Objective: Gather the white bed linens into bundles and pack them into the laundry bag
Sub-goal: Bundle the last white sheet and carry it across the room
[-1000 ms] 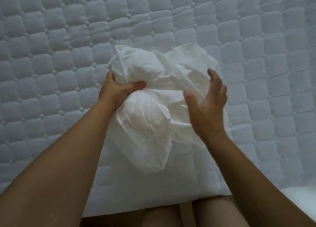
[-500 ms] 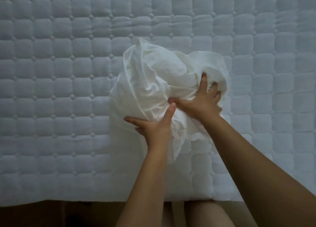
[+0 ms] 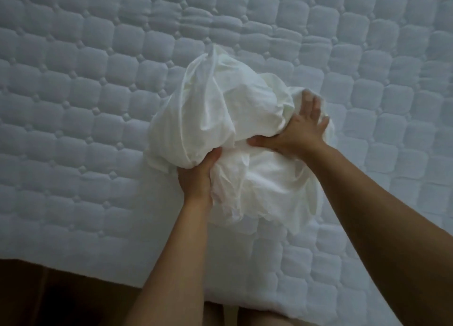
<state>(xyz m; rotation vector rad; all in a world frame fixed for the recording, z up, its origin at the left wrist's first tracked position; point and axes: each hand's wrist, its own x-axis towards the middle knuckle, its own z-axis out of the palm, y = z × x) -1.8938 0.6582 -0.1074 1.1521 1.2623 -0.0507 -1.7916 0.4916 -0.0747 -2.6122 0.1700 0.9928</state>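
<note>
The linen bundle [image 3: 220, 109], a crumpled mass of white sheeting, sits on the quilted mattress [image 3: 73, 109], bulging upward into a loose peak at its far side and spilling in wrinkled folds toward the person. The mattress spreads out beneath and all around the bundle, and its padded squares are bare of any other bedding.

The left hand [image 3: 196, 176] is at the near left of the bundle, low down. Its thumb [image 3: 212, 157] is hooked up over a thick roll of cloth and the rest of the hand is tucked in under that roll, so the hand has a firm hold of the fabric; its other digits are buried in the folds and cannot be seen.

The right hand [image 3: 294, 134] lies on the right side of the bundle, higher than the left. Its fingers [image 3: 315, 108] are stretched out fairly straight and spread flat against the cloth, pointing away from the person, with the thumb reaching sideways across the bundle's middle. The hand presses on the linen rather than clutching it. The fingertips are blurred, so how deep they sink in is unclear.

Both forearms are bare and reach in from the near side of the bundle. To the bundle's near left, past the mattress edge, shows a dark brown floor [image 3: 49, 298]. Directly nearer than the bundle, at the picture's bottom, a little of the person's bare legs [image 3: 252, 319] shows.
</note>
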